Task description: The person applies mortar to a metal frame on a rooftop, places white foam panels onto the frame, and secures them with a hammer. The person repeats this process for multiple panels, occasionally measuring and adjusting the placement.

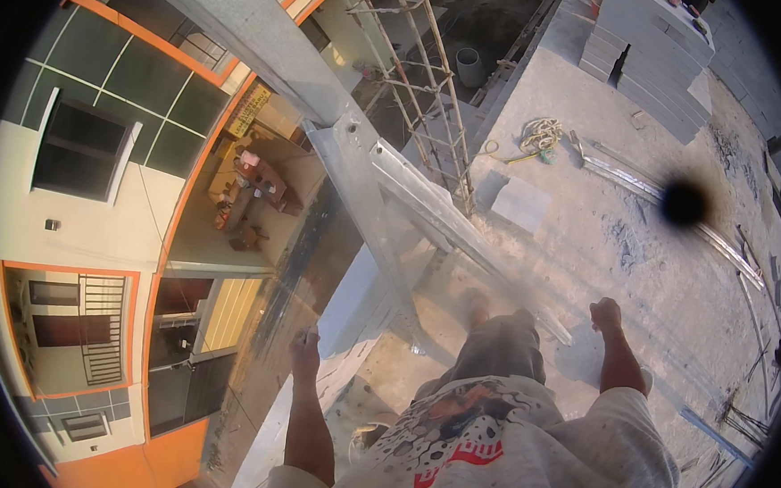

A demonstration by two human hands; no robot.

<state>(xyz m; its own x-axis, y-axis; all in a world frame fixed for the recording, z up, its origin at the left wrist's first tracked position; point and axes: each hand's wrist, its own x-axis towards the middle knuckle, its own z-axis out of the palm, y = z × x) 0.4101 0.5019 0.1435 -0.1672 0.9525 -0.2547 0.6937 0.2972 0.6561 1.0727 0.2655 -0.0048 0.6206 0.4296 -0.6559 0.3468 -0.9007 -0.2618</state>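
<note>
Cream orange-trimmed building [96, 235]: I see it at left.
Pale coiled rope [541, 137]: I spot it on grey concrete floor [578, 255].
Stacked grey rectangular blocks [660, 77]: I find them beyond the rope.

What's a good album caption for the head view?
Left hand and right hand held apart, metal beams ahead, concrete floor underfoot.

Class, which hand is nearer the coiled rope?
Right: in the picture, the right hand is below and right of the coiled rope; the left hand is farther off, lower left.
</note>
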